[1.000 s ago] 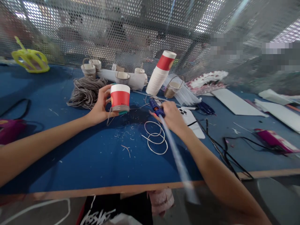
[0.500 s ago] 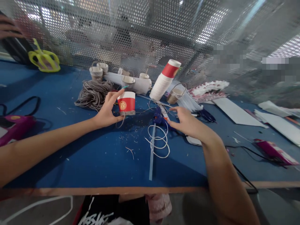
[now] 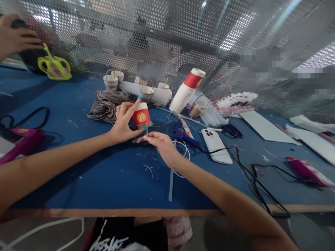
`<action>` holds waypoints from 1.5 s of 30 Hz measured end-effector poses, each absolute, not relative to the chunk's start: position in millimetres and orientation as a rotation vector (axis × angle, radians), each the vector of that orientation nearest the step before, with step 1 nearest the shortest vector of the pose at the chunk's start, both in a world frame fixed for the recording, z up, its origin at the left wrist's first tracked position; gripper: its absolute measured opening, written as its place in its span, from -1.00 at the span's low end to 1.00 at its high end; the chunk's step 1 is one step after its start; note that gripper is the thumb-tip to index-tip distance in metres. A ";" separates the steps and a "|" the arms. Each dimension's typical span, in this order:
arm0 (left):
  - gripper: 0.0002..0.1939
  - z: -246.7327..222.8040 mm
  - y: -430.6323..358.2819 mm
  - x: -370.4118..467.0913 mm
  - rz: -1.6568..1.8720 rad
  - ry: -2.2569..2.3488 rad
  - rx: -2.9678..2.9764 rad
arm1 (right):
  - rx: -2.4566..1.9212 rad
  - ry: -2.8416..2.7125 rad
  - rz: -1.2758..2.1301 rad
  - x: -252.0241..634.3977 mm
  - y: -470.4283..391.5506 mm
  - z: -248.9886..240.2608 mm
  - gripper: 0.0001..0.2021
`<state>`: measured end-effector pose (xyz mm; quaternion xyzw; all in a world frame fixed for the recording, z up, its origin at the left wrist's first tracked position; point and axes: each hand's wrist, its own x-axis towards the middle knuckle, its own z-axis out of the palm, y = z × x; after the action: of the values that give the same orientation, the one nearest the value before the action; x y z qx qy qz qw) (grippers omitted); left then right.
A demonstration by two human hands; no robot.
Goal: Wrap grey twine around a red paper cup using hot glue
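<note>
A red and white paper cup is upside down or tilted, with grey cord around its lower edge. My left hand grips it from the left, thumb low and fingers near the top. Just below the cup, my right hand pinches the loose end of the grey cord. To the right of that hand lies a blue glue gun with a clear glue stick extending toward the table's front edge. White cord is coiled beside it, partly behind my right wrist.
A grey cord bundle, a leaning cup stack and cord-wrapped cups stand behind. A white phone and black cables lie right. Another person's hand is at the far left, near a yellow holder.
My right hand has moved left from beside the glue gun to the cord under the cup, uncovering the phone. The cup is still in my left hand. The other person's hand has moved right.
</note>
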<state>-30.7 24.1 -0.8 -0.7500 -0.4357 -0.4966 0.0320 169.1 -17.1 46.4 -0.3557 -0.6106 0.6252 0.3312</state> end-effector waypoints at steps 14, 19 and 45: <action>-0.04 0.6 21.1 -27.1 -1.460 -1.226 -2.350 | -1.089 -1.729 0.766 184.3 -11.7 50.9 -0.53; -0.02 2.4 20.1 -29.5 -1.425 -1.215 -2.412 | -1.118 -1.747 0.635 187.6 -5.7 50.1 -0.50; -0.45 1.6 26.5 -25.9 -1.806 -0.770 -2.655 | -0.998 -1.812 0.745 196.2 2.5 45.9 -0.70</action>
<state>-25.9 26.5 1.6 -0.8014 -0.2325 -0.5452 -0.0803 196.2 2.5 45.9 -0.4043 -0.7343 0.3020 0.4540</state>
